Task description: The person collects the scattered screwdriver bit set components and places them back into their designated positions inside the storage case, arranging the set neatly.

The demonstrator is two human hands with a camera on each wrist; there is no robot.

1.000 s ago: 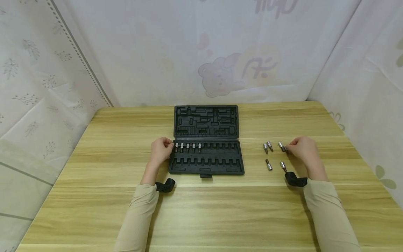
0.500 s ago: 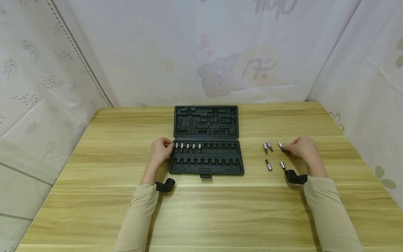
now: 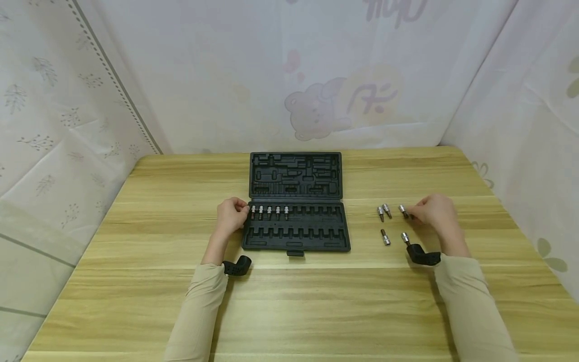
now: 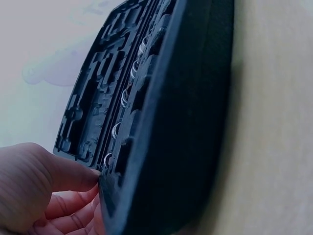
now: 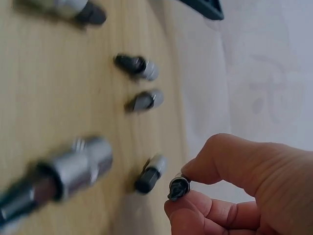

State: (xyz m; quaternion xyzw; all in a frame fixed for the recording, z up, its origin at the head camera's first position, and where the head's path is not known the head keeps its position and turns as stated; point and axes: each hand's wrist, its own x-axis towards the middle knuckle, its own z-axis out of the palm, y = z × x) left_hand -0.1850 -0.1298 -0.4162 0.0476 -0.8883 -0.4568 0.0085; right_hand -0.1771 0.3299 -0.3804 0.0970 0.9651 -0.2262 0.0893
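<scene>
An open black socket case lies on the table in the head view. My left hand grips its left edge near the hinge, with the thumb at the corner and the other fingers outside the wall. Several bit sockets with silver collars sit in the left part of its upper row. To the right, my right hand pinches one bit socket between thumb and fingertips, its dark tip facing the wrist camera. Another bit socket lies on the table right beside those fingertips.
Loose bit sockets lie between the case and my right hand: two close together, one lower, and one partly behind the black right wrist mount. The case lid leans back toward the curtain.
My right hand has shifted slightly at the bit sockets, and the pinched one is now mostly covered by the fingers in the head view. My left hand stays on the case.
</scene>
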